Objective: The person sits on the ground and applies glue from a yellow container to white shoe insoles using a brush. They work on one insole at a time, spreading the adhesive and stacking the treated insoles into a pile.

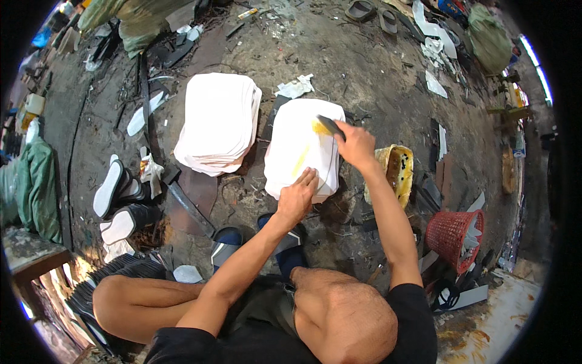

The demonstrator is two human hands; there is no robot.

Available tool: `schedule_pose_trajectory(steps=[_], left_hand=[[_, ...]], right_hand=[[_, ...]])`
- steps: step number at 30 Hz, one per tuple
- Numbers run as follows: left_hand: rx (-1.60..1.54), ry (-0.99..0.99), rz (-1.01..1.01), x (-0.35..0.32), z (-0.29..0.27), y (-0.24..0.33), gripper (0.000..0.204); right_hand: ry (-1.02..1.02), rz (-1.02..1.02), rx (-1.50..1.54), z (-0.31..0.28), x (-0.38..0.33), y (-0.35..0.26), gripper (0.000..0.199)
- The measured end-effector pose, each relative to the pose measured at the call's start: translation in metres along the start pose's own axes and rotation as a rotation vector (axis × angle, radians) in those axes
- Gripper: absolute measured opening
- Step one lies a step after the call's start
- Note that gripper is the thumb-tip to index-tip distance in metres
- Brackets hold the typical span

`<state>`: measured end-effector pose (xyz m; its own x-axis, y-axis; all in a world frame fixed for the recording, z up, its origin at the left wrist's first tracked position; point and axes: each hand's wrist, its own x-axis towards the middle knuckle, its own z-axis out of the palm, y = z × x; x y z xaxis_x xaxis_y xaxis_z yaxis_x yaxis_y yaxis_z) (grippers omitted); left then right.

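A stack of white sheets with rounded corners (285,136) lies on the ground in front of me. Its top sheet carries a yellow, glue-like streak (301,159) and a thicker yellow patch. My right hand (356,147) is closed round a dark, flat spreader (330,127), whose edge touches that patch near the sheet's far right. At the near edge my left hand (297,197) lies on the stack, fingers stretched out and pressing on it. Just right of my right wrist stands an open yellow container (407,173) with brownish-yellow stuff inside.
Another stack of white sheets (218,118) lies to the left. Shoe parts with white soles (109,188) and a hammer-like tool (191,209) are nearer on that side. A red basket (451,238) holding scraps stands at right. Sandals (361,11) lie far off; scraps litter the floor.
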<state>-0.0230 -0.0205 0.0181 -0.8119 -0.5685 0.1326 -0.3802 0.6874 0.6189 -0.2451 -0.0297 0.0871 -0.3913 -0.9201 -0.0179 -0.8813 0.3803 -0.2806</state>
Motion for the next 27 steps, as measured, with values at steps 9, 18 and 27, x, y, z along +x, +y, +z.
schedule_pose_trajectory(steps=[9,18,27], left_hand=[[-0.189,0.000,-0.169,-0.005,-0.010,0.008,0.051],[-0.556,0.076,-0.731,0.032,-0.055,-0.090,0.035],[-0.562,0.236,-0.608,0.018,-0.063,-0.045,0.031]], right_hand=[[-0.107,-0.210,-0.054,0.024,0.053,-0.007,0.035],[-0.120,-0.452,-0.039,0.031,-0.090,-0.051,0.033],[-0.036,-0.560,-0.161,0.039,-0.141,-0.057,0.047]])
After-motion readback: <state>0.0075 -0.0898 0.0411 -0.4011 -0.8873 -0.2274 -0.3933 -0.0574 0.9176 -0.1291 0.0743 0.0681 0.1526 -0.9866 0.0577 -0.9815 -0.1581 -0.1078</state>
